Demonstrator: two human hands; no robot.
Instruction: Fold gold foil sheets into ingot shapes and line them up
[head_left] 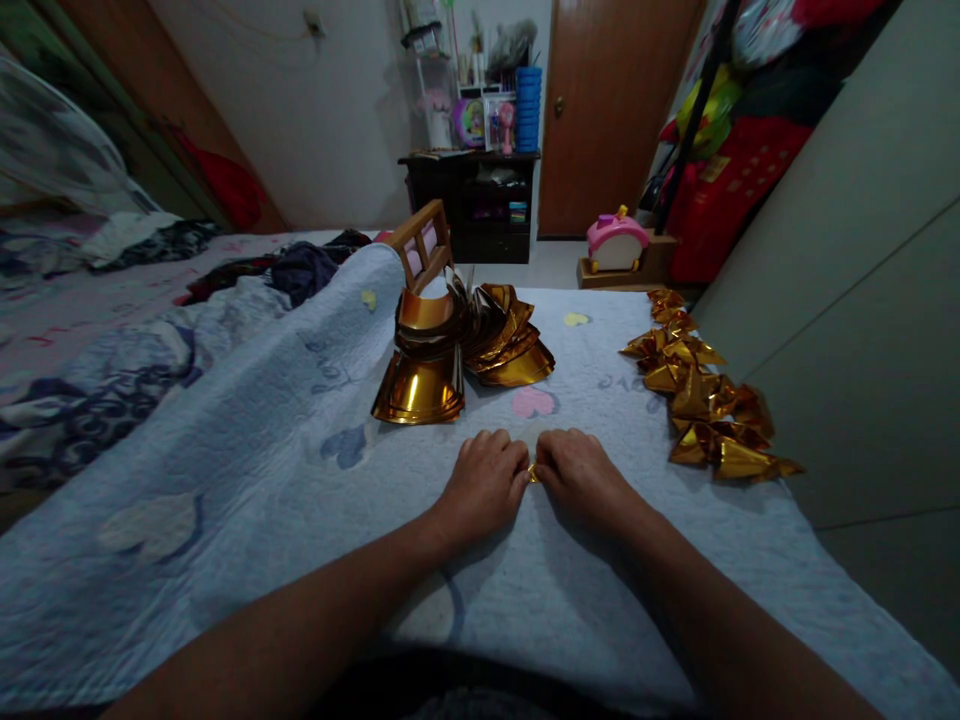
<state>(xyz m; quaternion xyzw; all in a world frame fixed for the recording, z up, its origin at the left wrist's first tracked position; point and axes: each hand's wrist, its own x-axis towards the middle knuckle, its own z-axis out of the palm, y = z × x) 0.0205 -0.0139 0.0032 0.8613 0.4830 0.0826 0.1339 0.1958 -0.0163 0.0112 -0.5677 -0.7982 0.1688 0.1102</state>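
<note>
A small gold foil piece (pixel 533 472) is lying on the pale blue quilt (pixel 262 450), pinched between the closed left hand (pixel 484 485) and right hand (pixel 581 480); no writing is reading clearly anywhere.

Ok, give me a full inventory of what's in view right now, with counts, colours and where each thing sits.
gold paper piece: one, gold, pinched between both hands on the quilt
stack of gold sheets: one curled pile, gold, middle of the quilt, beyond the hands
folded gold pieces: a heap, too many to count, gold, right edge of the quilt
quilt: one, pale blue with patterns, covering the work surface
wooden frame: one, brown, behind the stack
toy house: one, pink, on the floor at the back
dark cabinet: one, black, against the far wall
door: one, brown, shut
left hand: on the quilt, fingertips on the gold paper piece
right hand: likewise, opposite side
</note>
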